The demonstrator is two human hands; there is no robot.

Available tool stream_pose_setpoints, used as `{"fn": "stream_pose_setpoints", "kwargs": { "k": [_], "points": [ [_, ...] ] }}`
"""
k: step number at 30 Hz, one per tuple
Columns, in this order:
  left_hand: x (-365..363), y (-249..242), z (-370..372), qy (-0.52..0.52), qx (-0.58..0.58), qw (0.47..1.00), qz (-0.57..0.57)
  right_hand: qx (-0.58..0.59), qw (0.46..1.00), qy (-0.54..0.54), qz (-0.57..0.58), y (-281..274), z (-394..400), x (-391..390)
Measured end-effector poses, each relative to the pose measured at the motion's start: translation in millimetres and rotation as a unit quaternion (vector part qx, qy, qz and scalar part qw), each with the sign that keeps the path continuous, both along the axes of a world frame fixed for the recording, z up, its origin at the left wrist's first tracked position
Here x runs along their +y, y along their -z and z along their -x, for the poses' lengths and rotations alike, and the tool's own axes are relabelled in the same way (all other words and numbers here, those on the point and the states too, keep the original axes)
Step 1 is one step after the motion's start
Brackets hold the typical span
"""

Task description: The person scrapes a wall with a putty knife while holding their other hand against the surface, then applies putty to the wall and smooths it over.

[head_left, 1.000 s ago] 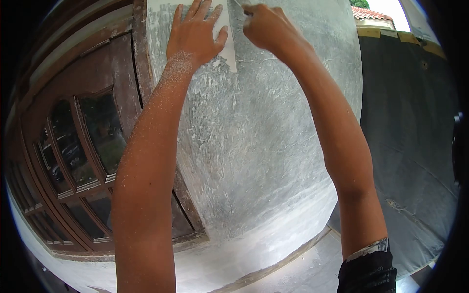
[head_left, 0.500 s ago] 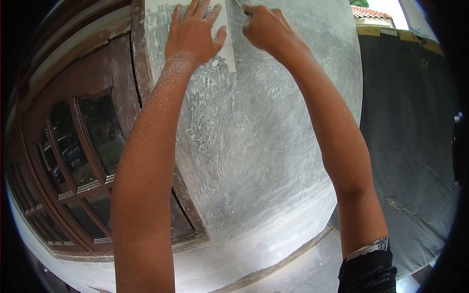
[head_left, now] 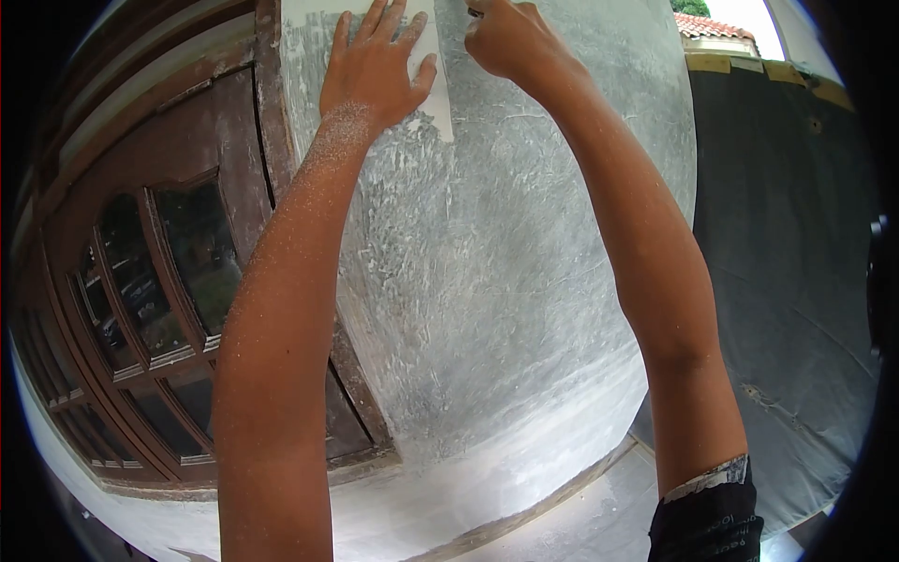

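The grey wall (head_left: 496, 244) fills the middle of the view, running from the door frame on the left to the dark sheet on the right, its surface mottled with whitish streaks. On its upper left part is a smooth white patch (head_left: 433, 103) with a straight right edge that ends in a point. The left hand (head_left: 377, 80) lies with its back to the camera over this patch, fingers spread and pointing up, the thumb held out to the side; pale dust speckles the wrist and forearm. To the right of the patch, near the top edge of the view, the right hand (head_left: 510, 39) has its fingers curled in around a small dark tool (head_left: 476, 12), most of which is hidden by the hand or cut off by the view, so the exact grip cannot be told. A dark sleeve (head_left: 707, 520) with pale smears sits around the right upper arm. Left of the wall stands a brown wooden door (head_left: 229, 131) with glass panes (head_left: 197, 248), partly behind the left arm. On the right hangs the dark sheet (head_left: 787, 281), and above it show a tiled roof (head_left: 716, 30) and some green leaves (head_left: 691, 9).
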State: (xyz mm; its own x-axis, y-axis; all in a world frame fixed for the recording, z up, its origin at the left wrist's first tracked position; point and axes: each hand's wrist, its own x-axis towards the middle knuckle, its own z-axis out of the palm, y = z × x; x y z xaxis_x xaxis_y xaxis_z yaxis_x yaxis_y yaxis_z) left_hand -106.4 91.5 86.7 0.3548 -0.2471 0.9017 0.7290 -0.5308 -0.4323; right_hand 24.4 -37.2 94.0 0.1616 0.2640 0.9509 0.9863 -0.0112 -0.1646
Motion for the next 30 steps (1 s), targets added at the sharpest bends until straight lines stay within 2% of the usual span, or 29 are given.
{"fn": "stream_pose_setpoints", "kwargs": {
  "k": [5, 6, 8, 11, 14, 21, 24, 26, 27, 29, 30],
  "points": [
    [-6, 4, 2, -0.004, 0.000, 1.000, 0.007, 0.059, 0.993, -0.065, 0.074, 21, 7, -13],
    [-2, 2, 1, -0.006, -0.001, 1.000, 0.004, 0.058, 0.994, -0.064, 0.073, 14, 3, -6],
    [0, -1, -2, -0.008, 0.000, 1.000, -0.001, -0.001, 1.000, -0.022, -0.015, -2, 3, 5],
    [-1, 3, 1, -0.006, 0.000, 1.000, -0.012, 0.031, 0.996, -0.068, 0.039, 4, 13, -19],
    [-9, 5, 4, 0.008, 0.006, 1.000, 0.016, 0.035, 0.996, -0.048, 0.061, 23, 11, -21],
    [-1, 1, 1, 0.006, 0.001, 1.000, -0.002, 0.020, 0.999, -0.026, 0.031, -4, 2, -5],
    [-4, 3, 1, 0.004, 0.003, 1.000, 0.005, 0.016, 0.997, -0.049, 0.056, 17, 10, -24],
    [-2, 2, 2, 0.002, 0.001, 1.000, 0.011, 0.062, 0.989, -0.055, 0.123, 21, 21, -40],
    [-1, 1, 2, -0.003, -0.001, 1.000, 0.006, 0.061, 0.989, -0.053, 0.121, 15, 17, -35],
    [0, 2, -3, -0.007, 0.000, 1.000, 0.002, 0.017, 0.998, -0.055, 0.024, 2, 2, -14],
    [1, 2, -2, -0.002, 0.000, 1.000, 0.002, 0.016, 0.998, -0.055, 0.023, -3, -4, -7]
  ]
}}
